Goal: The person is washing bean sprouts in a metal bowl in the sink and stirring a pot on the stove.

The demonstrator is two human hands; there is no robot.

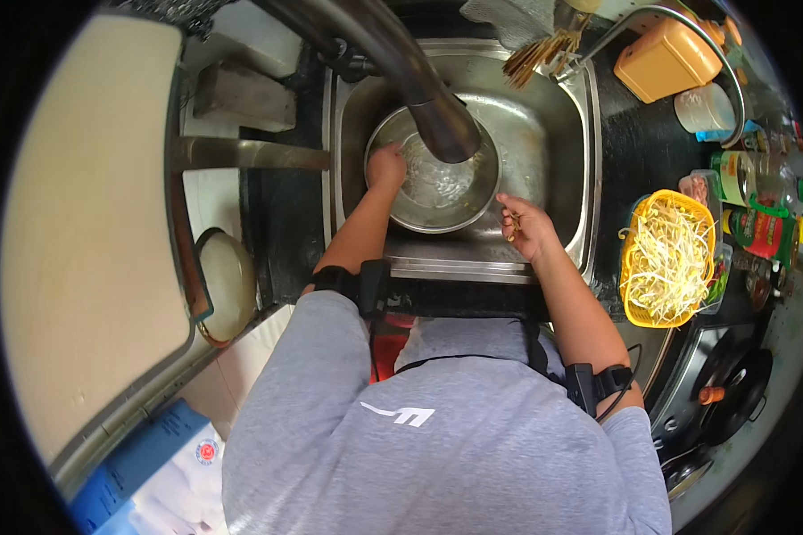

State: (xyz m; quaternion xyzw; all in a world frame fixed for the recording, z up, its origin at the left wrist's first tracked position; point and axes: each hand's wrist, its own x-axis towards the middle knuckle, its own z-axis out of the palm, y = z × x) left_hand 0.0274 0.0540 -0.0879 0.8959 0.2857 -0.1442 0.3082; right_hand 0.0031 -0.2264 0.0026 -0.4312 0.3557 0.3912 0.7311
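A round metal basin (441,226) stands in the left part of the stainless steel sink (542,150), with rippling water and a few small pale bits inside. Over the basin's left side is my left hand (387,166), curled with its fingertips mostly hidden, so whether it holds anything is unclear. My right hand (530,231) is just outside the basin's lower right rim. Small brownish-yellow scraps (514,222), which look like sprout bits, are held in its bent fingers. Heaped bean sprouts (669,257) fill a yellow plastic basket (657,319) on the counter to the right.
A dark faucet (445,127) reaches over the basin. Bundled sticks (542,57) overhang the sink's back right corner. An orange container (669,60) and several bottles (763,231) stand right, with a gas stove (696,381) nearer. A pale board-like surface (100,234) lies left.
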